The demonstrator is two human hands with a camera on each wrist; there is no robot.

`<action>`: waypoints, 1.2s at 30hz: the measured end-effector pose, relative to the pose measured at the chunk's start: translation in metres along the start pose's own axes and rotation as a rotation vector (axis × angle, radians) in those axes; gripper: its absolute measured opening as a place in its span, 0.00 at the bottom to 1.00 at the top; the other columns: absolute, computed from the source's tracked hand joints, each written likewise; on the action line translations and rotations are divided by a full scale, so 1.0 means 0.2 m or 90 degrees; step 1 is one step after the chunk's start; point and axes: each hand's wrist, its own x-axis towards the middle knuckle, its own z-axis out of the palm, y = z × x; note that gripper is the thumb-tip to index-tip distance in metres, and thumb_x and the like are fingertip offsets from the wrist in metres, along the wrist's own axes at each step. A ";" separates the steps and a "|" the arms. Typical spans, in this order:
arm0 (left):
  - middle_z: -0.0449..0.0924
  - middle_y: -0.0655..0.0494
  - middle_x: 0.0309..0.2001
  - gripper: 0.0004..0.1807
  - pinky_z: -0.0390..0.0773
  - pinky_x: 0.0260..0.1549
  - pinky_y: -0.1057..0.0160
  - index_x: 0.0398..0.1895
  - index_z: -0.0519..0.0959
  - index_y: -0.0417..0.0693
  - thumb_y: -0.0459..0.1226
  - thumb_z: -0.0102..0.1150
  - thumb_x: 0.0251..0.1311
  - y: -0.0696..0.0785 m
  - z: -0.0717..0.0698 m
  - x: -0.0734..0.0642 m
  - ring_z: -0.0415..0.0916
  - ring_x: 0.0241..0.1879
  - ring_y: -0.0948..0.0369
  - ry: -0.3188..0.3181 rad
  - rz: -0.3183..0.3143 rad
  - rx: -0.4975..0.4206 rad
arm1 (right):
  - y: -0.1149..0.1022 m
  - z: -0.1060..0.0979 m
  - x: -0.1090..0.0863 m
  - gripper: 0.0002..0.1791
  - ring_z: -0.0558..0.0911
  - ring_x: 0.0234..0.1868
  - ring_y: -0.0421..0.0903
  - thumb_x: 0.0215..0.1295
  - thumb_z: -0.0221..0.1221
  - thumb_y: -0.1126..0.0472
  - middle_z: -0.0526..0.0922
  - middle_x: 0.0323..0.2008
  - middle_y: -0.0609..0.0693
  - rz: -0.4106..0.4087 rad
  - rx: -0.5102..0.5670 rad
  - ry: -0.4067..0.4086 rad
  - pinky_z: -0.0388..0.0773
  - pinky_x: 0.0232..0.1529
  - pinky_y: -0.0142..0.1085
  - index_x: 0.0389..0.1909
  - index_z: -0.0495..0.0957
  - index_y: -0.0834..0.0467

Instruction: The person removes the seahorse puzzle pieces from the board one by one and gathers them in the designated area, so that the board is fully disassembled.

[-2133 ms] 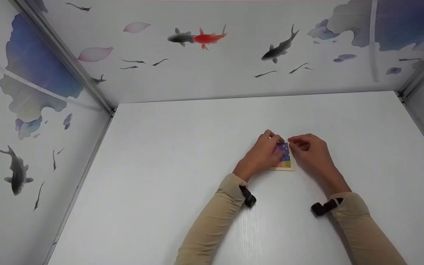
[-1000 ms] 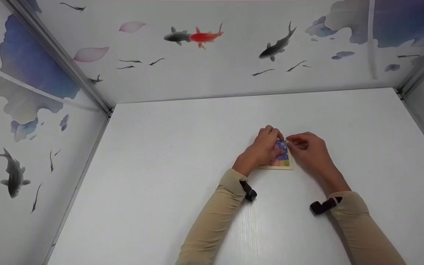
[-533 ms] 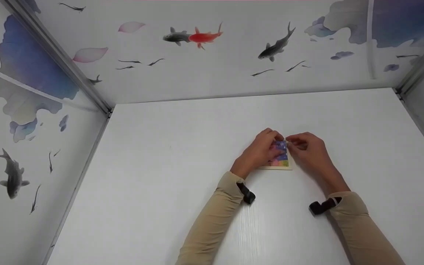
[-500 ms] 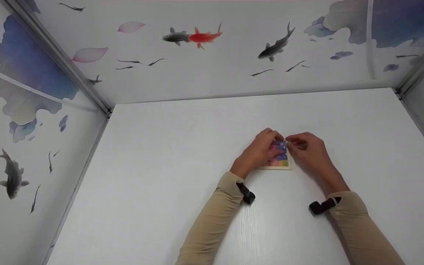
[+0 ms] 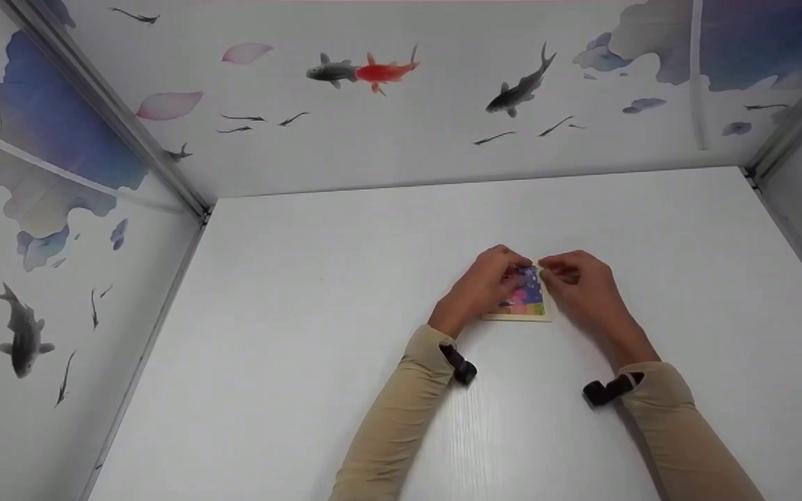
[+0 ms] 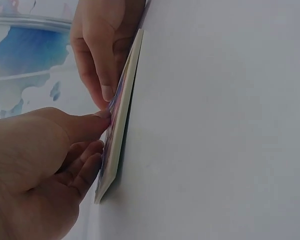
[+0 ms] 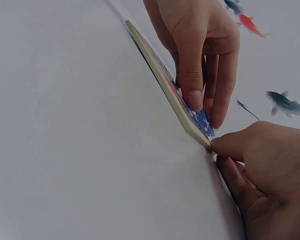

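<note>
A small square jigsaw puzzle board [image 5: 539,319] with a pale wooden border and a blue, pink, orange and green picture lies toward the right of the table. My left hand [image 5: 479,287] reaches over its left half. In the right wrist view, the left thumb and fingers pinch a blue puzzle piece [image 7: 206,123] with pale stars near the board's far corner; it sits slightly tilted there. My right hand [image 5: 583,284] pinches that far right corner of the board between thumb and forefinger. Part of the picture is hidden beneath the left hand.
A white table [image 5: 303,334] spreads around the board. Behind it stands a white back wall [image 5: 408,146] printed with fish and petals, and a similar left wall [image 5: 95,264] meets it at a metal post. Black wrist cameras sit at both sleeve cuffs.
My left hand has drawn a little left across the board, uncovering more of the blue and pink picture. My right hand stays at the far right corner.
</note>
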 end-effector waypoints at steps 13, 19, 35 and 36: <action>0.83 0.52 0.59 0.19 0.81 0.57 0.71 0.67 0.83 0.45 0.34 0.64 0.77 -0.03 -0.03 -0.06 0.82 0.55 0.61 0.040 0.022 -0.059 | 0.01 0.00 0.00 0.17 0.85 0.54 0.48 0.79 0.63 0.50 0.84 0.54 0.52 0.004 -0.003 -0.003 0.75 0.50 0.16 0.63 0.86 0.51; 0.83 0.52 0.59 0.18 0.84 0.60 0.63 0.66 0.83 0.46 0.35 0.65 0.76 -0.05 -0.05 -0.10 0.83 0.56 0.60 0.054 0.019 -0.059 | 0.01 0.01 0.00 0.18 0.85 0.55 0.48 0.80 0.63 0.48 0.84 0.54 0.51 0.009 -0.005 -0.008 0.74 0.50 0.16 0.63 0.86 0.50; 0.84 0.54 0.62 0.18 0.80 0.61 0.66 0.67 0.83 0.49 0.37 0.65 0.76 -0.11 -0.14 -0.18 0.82 0.59 0.59 0.066 -0.016 -0.048 | -0.01 0.00 -0.01 0.20 0.83 0.56 0.49 0.80 0.62 0.49 0.83 0.56 0.52 0.032 -0.011 -0.020 0.76 0.54 0.22 0.66 0.84 0.50; 0.84 0.53 0.62 0.18 0.80 0.61 0.65 0.67 0.83 0.49 0.37 0.65 0.77 -0.12 -0.15 -0.18 0.82 0.59 0.58 0.068 -0.014 -0.047 | 0.00 0.00 -0.01 0.20 0.83 0.56 0.49 0.80 0.62 0.49 0.83 0.56 0.52 0.032 -0.011 -0.020 0.76 0.53 0.22 0.66 0.84 0.50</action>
